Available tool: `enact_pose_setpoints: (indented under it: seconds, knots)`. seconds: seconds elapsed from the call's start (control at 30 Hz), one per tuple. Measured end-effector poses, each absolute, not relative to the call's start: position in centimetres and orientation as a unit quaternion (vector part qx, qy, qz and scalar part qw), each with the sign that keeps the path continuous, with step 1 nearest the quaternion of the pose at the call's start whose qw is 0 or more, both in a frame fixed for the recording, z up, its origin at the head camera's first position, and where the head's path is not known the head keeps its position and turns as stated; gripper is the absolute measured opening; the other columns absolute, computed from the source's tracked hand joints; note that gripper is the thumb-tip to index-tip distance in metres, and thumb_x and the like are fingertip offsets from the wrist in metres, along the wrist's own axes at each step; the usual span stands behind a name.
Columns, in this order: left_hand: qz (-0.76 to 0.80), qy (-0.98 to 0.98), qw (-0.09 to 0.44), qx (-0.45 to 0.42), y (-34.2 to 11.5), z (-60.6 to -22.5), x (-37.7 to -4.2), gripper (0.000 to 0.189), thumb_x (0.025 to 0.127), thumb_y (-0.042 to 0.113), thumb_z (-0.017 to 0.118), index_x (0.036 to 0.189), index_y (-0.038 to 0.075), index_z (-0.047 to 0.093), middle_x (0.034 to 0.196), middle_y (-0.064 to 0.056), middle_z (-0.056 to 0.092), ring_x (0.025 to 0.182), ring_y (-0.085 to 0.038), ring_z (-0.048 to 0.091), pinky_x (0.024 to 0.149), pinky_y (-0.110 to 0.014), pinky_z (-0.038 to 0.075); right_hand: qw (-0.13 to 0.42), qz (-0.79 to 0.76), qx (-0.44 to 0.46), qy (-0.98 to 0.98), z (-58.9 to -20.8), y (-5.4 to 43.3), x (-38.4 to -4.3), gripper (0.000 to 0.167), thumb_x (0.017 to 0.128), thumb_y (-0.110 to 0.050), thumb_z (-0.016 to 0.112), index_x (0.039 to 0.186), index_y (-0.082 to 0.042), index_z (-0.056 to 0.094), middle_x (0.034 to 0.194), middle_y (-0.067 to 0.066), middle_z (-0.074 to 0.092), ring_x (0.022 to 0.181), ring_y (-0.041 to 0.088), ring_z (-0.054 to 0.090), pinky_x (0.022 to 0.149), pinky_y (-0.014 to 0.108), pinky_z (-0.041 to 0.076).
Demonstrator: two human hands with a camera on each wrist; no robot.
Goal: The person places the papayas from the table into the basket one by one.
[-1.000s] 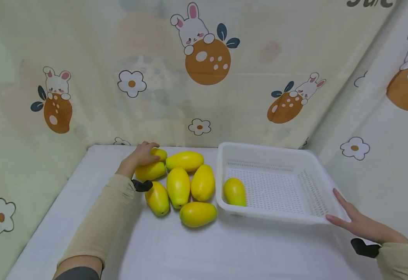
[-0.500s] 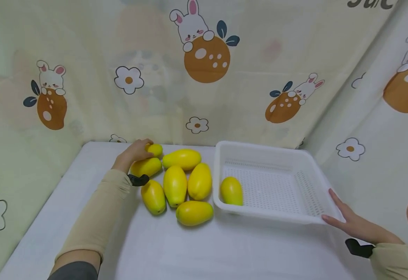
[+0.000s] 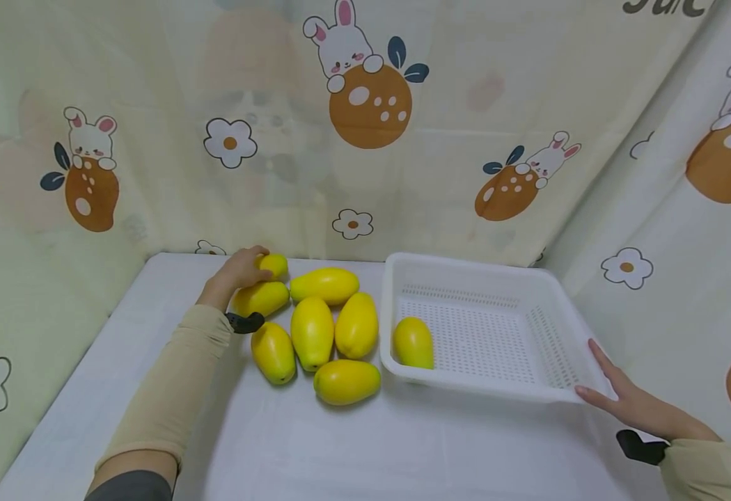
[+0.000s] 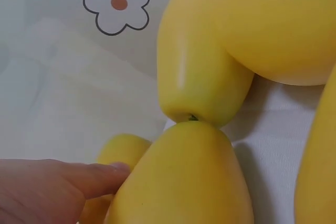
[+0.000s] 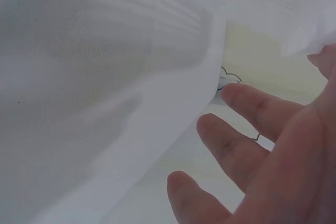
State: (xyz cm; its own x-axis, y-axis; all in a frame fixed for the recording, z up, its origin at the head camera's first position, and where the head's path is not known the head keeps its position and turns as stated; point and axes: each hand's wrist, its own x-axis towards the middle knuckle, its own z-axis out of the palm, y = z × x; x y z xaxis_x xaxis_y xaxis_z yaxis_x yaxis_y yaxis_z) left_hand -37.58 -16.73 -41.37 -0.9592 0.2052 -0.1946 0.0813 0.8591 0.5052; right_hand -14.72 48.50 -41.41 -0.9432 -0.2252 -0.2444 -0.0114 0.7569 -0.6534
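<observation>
At the far left of the table, my left hand point(image 3: 238, 273) grips a yellow papaya point(image 3: 273, 266), its thumb on the near side and fingers over the far side. Just in front lies another papaya point(image 3: 260, 299). In the left wrist view a finger presses on the held papaya point(image 4: 123, 149), partly hidden behind a nearer one. My right hand point(image 3: 644, 405) rests at the front right corner of a white plastic basket point(image 3: 484, 381), thumb at the front rim and index finger along the side. Its other fingers extend straight below the rim in the right wrist view. One papaya point(image 3: 413, 342) sits inside the basket's left end.
Several more papayas lie between the left hand and the basket, such as one at the back point(image 3: 324, 286) and one at the front point(image 3: 347, 382). A white cloth covers the table point(image 3: 441, 445). A patterned curtain point(image 3: 265, 202) hangs behind and at the sides.
The left hand's grip on the back papaya has settled, and that papaya now sits slightly higher. The head view has shifted a little; the right hand stays at the basket corner.
</observation>
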Motion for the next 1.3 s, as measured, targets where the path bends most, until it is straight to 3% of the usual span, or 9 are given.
enact_pose_setpoints:
  seconds: [0.37, 0.73, 1.1, 1.3]
  knots:
    - [0.255, 0.963, 0.048, 0.074, -16.0, -40.0, -36.9, 0.057, 0.093, 0.022, 0.058, 0.143, 0.007, 0.035, 0.136, -0.026, 0.040, 0.120, -0.040, 0.042, 0.106, -0.056, 0.034, 0.152, -0.336, -0.063, 0.928, -41.0, 47.9, -14.4, 0.093, 0.096, -0.023, 0.052, 0.147, -0.019, -0.025, 0.150, 0.034, -0.020, 0.130, 0.063, -0.002, 0.092, 0.081, 0.007]
    - [0.267, 0.959, -0.026, 0.095, -14.3, -38.3, -36.3, 0.057, 0.092, 0.023, 0.061, 0.143, 0.012, 0.038, 0.142, -0.022, 0.037, 0.124, -0.041, 0.039, 0.105, -0.055, 0.035, 0.149, -0.345, -0.066, 0.924, -40.9, 47.9, -14.3, 0.092, 0.096, -0.023, 0.052, 0.148, -0.021, -0.025, 0.151, 0.031, -0.021, 0.133, 0.059, -0.009, 0.094, 0.080, 0.004]
    - [0.263, 0.945, -0.112, 0.160, -9.7, -34.3, -33.2, 0.055, 0.089, 0.022, 0.065, 0.140, 0.016, 0.044, 0.142, -0.016, 0.040, 0.126, -0.036, 0.040, 0.104, -0.049, 0.040, 0.149, -0.351, -0.063, 0.922, -41.1, 48.1, -14.5, 0.094, 0.096, -0.024, 0.053, 0.147, -0.026, -0.025, 0.152, 0.030, -0.021, 0.133, 0.055, -0.008, 0.096, 0.080, 0.004]
    - [0.234, 0.943, -0.131, 0.196, -7.2, -32.5, -30.6, 0.055, 0.089, 0.026, 0.066, 0.139, 0.021, 0.045, 0.145, -0.013, 0.037, 0.129, -0.033, 0.040, 0.104, -0.046, 0.042, 0.162, -0.341, -0.054, 0.924, -41.2, 48.2, -14.5, 0.094, 0.096, -0.026, 0.052, 0.146, -0.030, -0.027, 0.152, 0.028, -0.023, 0.131, 0.061, -0.003, 0.092, 0.081, 0.008]
